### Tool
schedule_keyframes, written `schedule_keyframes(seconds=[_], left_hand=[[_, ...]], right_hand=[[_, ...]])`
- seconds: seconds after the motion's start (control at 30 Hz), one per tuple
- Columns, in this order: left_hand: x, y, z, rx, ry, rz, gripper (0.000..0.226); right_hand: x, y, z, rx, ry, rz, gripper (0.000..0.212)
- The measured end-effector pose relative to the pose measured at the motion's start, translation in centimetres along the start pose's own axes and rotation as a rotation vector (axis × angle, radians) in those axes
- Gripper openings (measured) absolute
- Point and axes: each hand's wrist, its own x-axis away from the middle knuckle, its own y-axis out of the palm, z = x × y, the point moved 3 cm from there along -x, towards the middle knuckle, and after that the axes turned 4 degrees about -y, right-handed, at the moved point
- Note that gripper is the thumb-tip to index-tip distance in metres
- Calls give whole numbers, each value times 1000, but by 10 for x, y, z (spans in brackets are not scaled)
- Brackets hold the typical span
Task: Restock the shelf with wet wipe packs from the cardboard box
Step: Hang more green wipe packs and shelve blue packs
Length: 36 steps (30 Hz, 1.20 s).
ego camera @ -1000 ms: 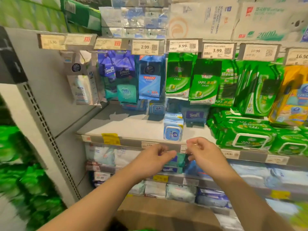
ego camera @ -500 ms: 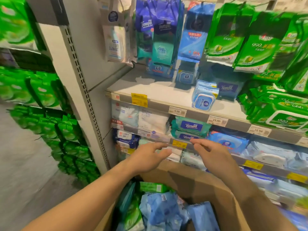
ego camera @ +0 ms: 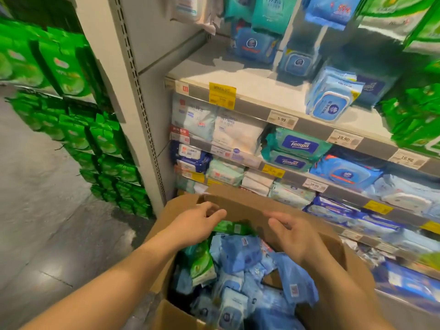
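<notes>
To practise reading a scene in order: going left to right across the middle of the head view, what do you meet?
Stacked green packs → grey shelf upright → white wipe packs → Tempo packs → blue lidded pack.

Shop aisle, wet-wipe section.
Tiered metal shelf (ego camera: pixel 262 82) edged with price tags (ego camera: pixel 282 119), packed with wipe packs (ego camera: pixel 296 146); cardboard box (ego camera: pixel 240 206) of stock below.

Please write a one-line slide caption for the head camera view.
Both empty hands, left hand and right hand, reach into cardboard box of wet wipe packs.
</notes>
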Motion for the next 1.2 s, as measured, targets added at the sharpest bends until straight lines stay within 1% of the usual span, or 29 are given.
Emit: schedule_keyframes(seconds=[0.1,0.33,0.43,0.6,0.77,0.87,1.03,1.1,1.2], left_hand=[[0,11,-17,45,-55,-42,55],[-4,36,-58,95,-176,-107,57],[-5,49,-75,101,-225,-125,57],[-6,74,-99,155,-302,-149,51],[-4,99,-121,183,-328,-184,49],[-5,110,-134,211,-338,-174,49],[-9,126,-147,253,-380,-161,44],[-11,133,-151,266,-389,-153,40],[-13,141,-156,281,-393,-138,38]], right_hand=[[5,23,8,35,19,-26,26],[1,73,34,-113,130,-55,29],[2,96,48,-191,192,-100,26],[4,131,71,-251,302,-147,23],[7,172,96,-325,421,-194,21],[9,198,113,-360,495,-180,20],[7,236,129,-401,614,-205,13],[5,245,131,-370,633,-217,23],[-1,256,134,-337,641,-239,52]])
